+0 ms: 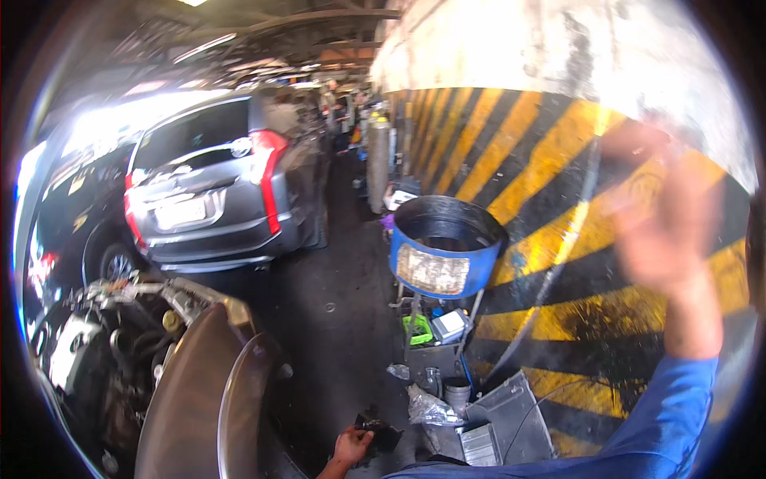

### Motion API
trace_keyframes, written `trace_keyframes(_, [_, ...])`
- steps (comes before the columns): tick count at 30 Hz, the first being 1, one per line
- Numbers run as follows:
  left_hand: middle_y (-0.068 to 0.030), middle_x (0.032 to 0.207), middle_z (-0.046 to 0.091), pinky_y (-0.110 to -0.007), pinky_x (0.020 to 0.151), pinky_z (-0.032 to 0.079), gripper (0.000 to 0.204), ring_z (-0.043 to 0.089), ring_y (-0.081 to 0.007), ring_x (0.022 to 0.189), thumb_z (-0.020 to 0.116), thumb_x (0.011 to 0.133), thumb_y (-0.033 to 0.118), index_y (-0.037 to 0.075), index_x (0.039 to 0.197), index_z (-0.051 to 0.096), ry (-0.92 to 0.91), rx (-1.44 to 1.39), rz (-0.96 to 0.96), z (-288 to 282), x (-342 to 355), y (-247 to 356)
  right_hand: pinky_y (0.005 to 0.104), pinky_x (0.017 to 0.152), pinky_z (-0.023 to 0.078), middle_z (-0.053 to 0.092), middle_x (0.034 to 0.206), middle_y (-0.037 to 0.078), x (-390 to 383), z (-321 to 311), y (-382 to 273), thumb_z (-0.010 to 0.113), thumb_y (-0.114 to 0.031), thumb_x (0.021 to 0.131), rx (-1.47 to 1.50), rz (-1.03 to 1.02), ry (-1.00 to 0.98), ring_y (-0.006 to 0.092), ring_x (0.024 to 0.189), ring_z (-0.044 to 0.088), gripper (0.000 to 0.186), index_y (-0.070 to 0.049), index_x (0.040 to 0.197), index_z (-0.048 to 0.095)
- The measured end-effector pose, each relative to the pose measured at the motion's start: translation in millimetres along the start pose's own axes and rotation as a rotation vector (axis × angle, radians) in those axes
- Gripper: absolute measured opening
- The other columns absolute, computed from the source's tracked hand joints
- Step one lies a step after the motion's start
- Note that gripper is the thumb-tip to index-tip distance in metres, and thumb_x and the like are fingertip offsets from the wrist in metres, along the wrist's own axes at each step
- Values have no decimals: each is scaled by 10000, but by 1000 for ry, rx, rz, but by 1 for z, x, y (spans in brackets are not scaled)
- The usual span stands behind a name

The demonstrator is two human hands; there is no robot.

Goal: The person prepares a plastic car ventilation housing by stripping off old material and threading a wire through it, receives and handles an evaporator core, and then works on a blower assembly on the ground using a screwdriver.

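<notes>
Low in the view, my left hand (351,447) is closed on a black, flat, irregular piece (383,435); I cannot make out its exact kind. My right hand (666,215) is raised high in front of the striped wall, at the end of a blue sleeve (666,407). Motion smears its fingers, so their pose and anything in them are unclear. Left of my left hand is the brown fender (191,383) of a car with its engine bay (104,351) uncovered.
A blue cut drum (443,267) stands on a metal-legged stand by the yellow-and-black wall (511,144). Below are a green basket (416,329), clear plastic wrap (431,407) and a grey panel (515,411). A grey SUV (199,176) and tall gas cylinder (378,164) stand farther back.
</notes>
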State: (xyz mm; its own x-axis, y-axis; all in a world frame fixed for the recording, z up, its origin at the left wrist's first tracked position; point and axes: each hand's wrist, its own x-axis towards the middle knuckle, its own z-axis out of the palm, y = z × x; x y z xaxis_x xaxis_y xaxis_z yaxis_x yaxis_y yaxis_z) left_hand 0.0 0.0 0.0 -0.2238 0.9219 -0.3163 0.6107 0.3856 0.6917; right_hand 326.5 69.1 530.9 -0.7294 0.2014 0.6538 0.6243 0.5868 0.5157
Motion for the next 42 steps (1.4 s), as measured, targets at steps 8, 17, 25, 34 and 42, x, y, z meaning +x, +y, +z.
trace_keyframes(8, [-119,933,612,-372,813,483,342,605,-255,871,646,878,365,50,971,740,225,-503,280,-52,-35,50,511,875,504,662,1149,140,-201,177,-71,594,-491,859,426,123,-1605,364,1059,633,494,-136,1201,618])
trace_keyframes(17, [-114,975,654,-375,886,462,341,587,-254,979,596,939,318,24,1044,732,414,-608,407,-93,24,131,472,787,525,702,913,177,-207,299,-113,671,-336,814,869,392,-1255,392,897,663,345,-142,1099,684])
trace_keyframes(25, [-114,924,655,-393,869,434,254,592,-270,950,655,877,279,41,897,740,500,-375,576,-122,52,179,397,759,544,672,944,153,-69,371,-79,708,-119,792,1363,263,-806,303,822,678,419,-30,1189,606])
trace_keyframes(34, [-148,1046,621,-434,897,431,300,560,-309,1026,689,863,313,31,965,713,508,-283,525,-145,37,199,465,734,549,685,882,244,-15,391,-136,706,-205,794,1361,-3,-808,421,835,683,661,-62,1384,444])
trace_keyframes(42, [-187,1214,554,-446,1008,410,341,526,-342,1165,717,823,306,43,1039,686,1019,497,341,-347,-100,242,376,660,494,682,789,158,7,449,-168,654,-153,842,1602,256,-835,271,717,675,217,11,967,586])
